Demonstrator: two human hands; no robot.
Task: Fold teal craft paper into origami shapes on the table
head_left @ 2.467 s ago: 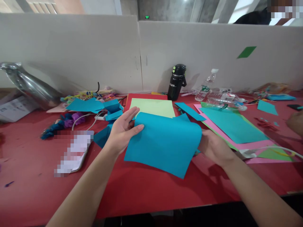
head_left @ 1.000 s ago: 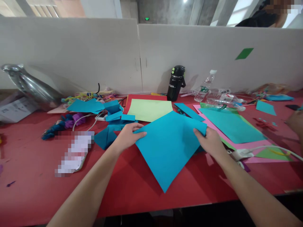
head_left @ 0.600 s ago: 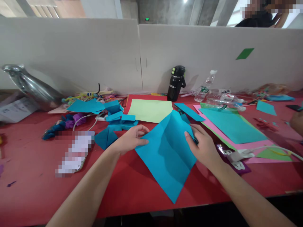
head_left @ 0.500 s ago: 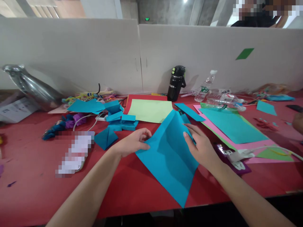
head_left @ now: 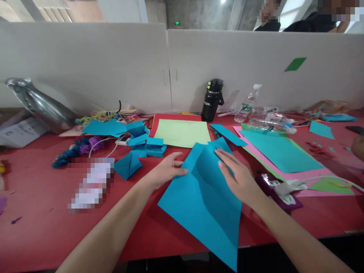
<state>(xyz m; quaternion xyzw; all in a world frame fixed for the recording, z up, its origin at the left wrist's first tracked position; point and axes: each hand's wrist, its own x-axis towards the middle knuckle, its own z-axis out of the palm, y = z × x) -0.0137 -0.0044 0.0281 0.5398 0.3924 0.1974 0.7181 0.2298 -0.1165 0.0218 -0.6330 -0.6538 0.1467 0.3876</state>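
A large blue sheet of paper, bent along its upper part, lies in front of me. Its lowest corner hangs over the near table edge. My left hand is at the sheet's left edge, thumb resting on the paper, the other fingers apart beside it. My right hand is at the upper right, its fingers and thumb closed on the bent paper; part of that hold is hidden. Left of the sheet sits a folded blue paper piece, with more folded blue pieces behind it.
Beyond the sheet lie a pale green sheet and a black bottle. Stacked coloured paper, clear plastic bottles and a purple power bank with a cable are right. A phone and a metal jug are left.
The blue sheet has turned and come nearer, its lowest corner shifting right and down. My left hand has moved slightly right, its fingers straightening. My right hand has moved slightly left.
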